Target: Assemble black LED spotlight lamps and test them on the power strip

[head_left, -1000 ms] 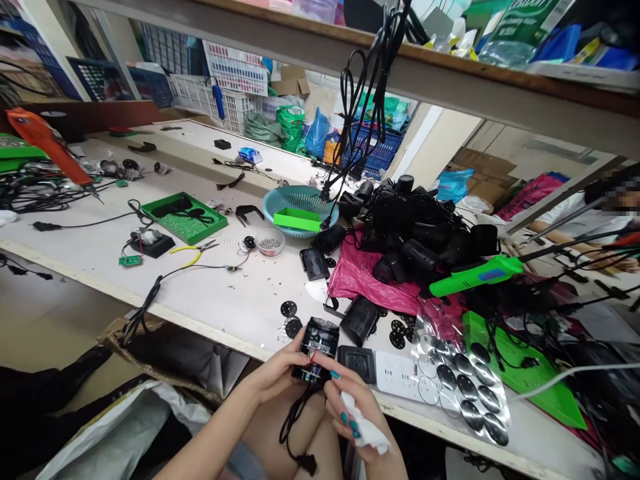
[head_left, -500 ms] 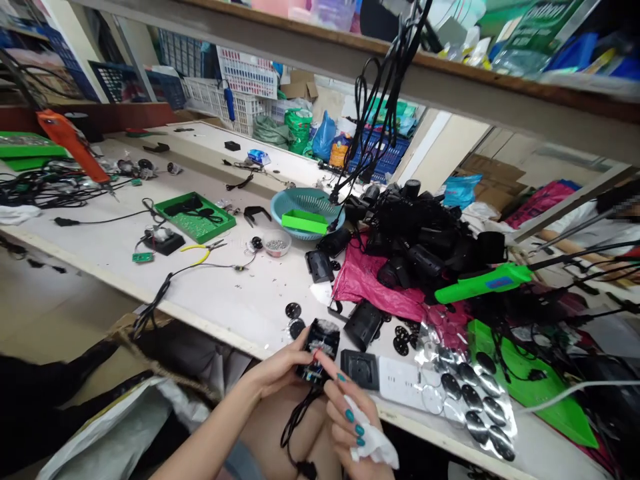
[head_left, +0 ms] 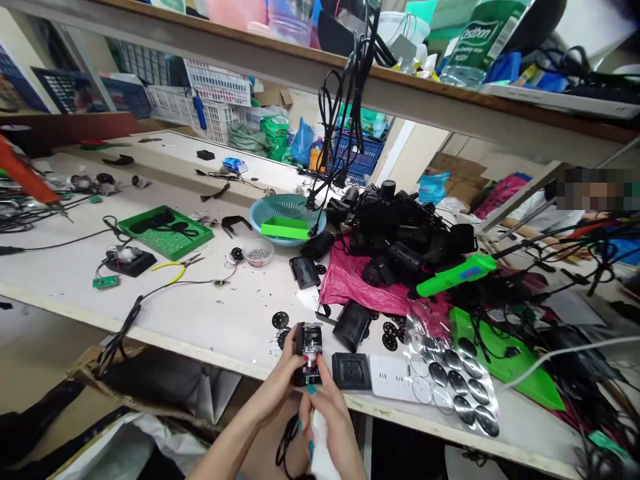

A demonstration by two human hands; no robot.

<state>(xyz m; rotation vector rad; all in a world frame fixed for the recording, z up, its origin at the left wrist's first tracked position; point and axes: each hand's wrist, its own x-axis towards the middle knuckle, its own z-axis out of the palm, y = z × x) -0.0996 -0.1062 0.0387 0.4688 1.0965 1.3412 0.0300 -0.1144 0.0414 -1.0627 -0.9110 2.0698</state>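
Note:
My left hand (head_left: 281, 375) is closed around a small black plastic housing (head_left: 312, 335) at the table's front edge. Its open side faces up, showing clear and metallic parts inside. My right hand (head_left: 333, 412) reaches in from the right, its index finger and thumb at the housing's lower end. Curled in its other fingers is a crumpled white tissue (head_left: 323, 448). A black cable (head_left: 286, 437) hangs below the housing, partly behind my right hand. Black slotted discs (head_left: 281, 321) lie just beyond my left hand. What the right fingertips touch inside is hard to make out.
Right of my hands are a square black part (head_left: 351, 371), a white power strip (head_left: 389, 375) and bagged black discs (head_left: 457, 381). Behind lie black housings (head_left: 400, 253) on pink plastic (head_left: 350, 277). A green screwdriver (head_left: 456, 275) hangs there. Yellow-handled pliers (head_left: 175, 269) lie left.
My right hand has turned inward and moved closer to my left, with its fingers now at the housing's lower end. The housing is held more upright. The camera view has shifted right.

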